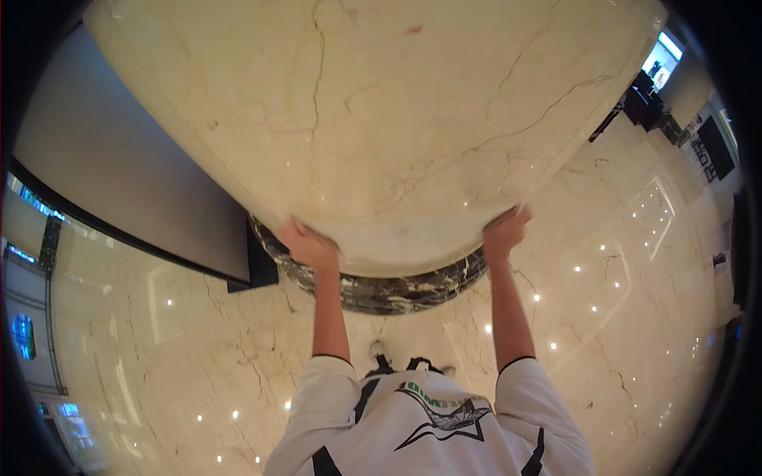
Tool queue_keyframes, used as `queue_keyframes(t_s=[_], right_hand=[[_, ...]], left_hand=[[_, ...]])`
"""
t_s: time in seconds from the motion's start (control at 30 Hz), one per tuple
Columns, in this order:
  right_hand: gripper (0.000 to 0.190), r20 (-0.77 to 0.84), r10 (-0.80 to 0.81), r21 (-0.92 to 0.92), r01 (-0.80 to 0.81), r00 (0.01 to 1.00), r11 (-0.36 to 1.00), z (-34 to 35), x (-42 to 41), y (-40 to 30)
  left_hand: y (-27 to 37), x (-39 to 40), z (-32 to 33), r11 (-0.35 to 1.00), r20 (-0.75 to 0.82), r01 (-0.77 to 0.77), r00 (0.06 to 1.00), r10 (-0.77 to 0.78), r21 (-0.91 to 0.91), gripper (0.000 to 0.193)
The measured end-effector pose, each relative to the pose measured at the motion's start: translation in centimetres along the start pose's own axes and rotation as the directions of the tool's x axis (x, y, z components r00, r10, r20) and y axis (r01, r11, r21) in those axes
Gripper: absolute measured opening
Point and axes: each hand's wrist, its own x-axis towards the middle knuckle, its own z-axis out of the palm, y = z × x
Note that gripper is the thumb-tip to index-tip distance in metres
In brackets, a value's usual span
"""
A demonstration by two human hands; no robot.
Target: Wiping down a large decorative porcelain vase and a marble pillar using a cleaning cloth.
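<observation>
A cream marble column (387,119) with brown veins rises before me, above a dark, white-veined marble base ring (411,291). At its left side is my left hand (311,243), fingers curled and blurred against the stone. My right hand (508,233) lies at the opposite side, likewise blurred, its fingers bent at the column's edge. Between both hands runs a whitish, smooth band (411,238); whether it is cloth, film or a light reflection, I cannot tell. What either palm touches or holds is hidden.
A large grey panel (137,154) with a black edge and foot stands close at the left of the column. Polished marble floor (238,351) reflects ceiling lights around me. Dark furniture (643,104) and a bright screen or window (662,61) are far off at the upper right.
</observation>
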Motion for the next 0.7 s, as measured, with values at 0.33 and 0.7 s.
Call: queue_keyframes(t_s=[0.33,0.7], right_hand=[[0.019,0.641,0.267,-0.263,-0.121,0.719,0.957,-10.2,-11.3,15.2],[0.017,0.550,0.265,0.009,-0.323,0.792,0.946,-19.3,1.0,31.5]], left_hand=[[-8.5,-21.3,-9.1,0.897,0.792,0.316,0.435,-0.428,0.311,0.050],[13.6,-25.1,-4.0,0.616,0.952,0.776,0.070,-0.298,0.136,0.030]])
